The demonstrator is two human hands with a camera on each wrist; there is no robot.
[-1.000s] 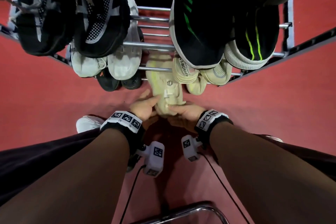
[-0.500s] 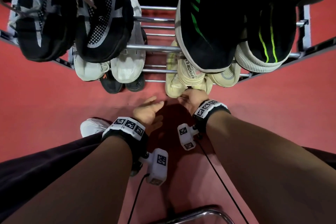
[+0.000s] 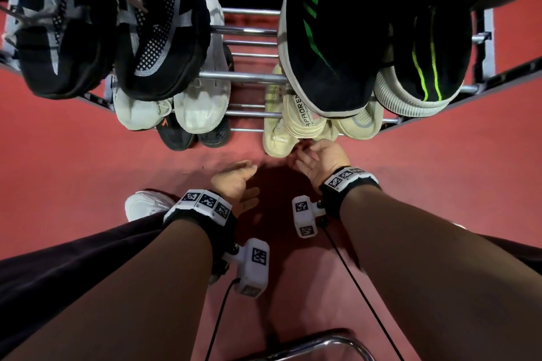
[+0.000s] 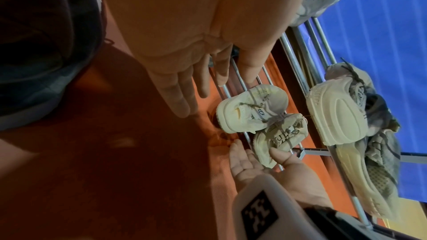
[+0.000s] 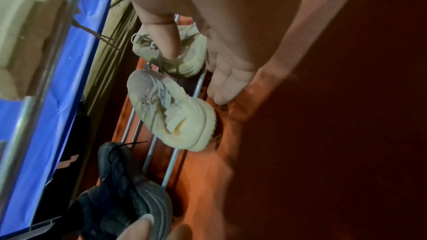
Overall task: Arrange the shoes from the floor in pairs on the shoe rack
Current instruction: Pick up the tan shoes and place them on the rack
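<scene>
A cream sneaker (image 3: 275, 138) lies on the lowest bars of the metal shoe rack (image 3: 249, 77), its heel hanging over the front bar. In the left wrist view this sneaker (image 4: 251, 109) sits beside its matching cream sneaker (image 4: 280, 139). My right hand (image 3: 308, 155) is low at the rack's front. Its thumb (image 5: 167, 43) touches the second cream sneaker (image 5: 184, 57) and its fingers (image 5: 227, 83) point straight down at the floor. My left hand (image 3: 243, 182) hovers over the red floor with straight fingers (image 4: 182, 94), holding nothing.
Black mesh sneakers (image 3: 158, 38) and black-green sneakers (image 3: 331, 38) fill the top tier. White sneakers (image 3: 202, 102) and beige ones (image 3: 360, 123) sit below, and dark shoes (image 3: 176, 138) share the bottom tier. A worn white shoe (image 3: 146, 205) and a chrome tube (image 3: 311, 343) are near me.
Both hands held the cream sneaker on the floor. It went onto the bottom tier beside its match. The left hand let go and drew back, and the right hand's grip has loosened.
</scene>
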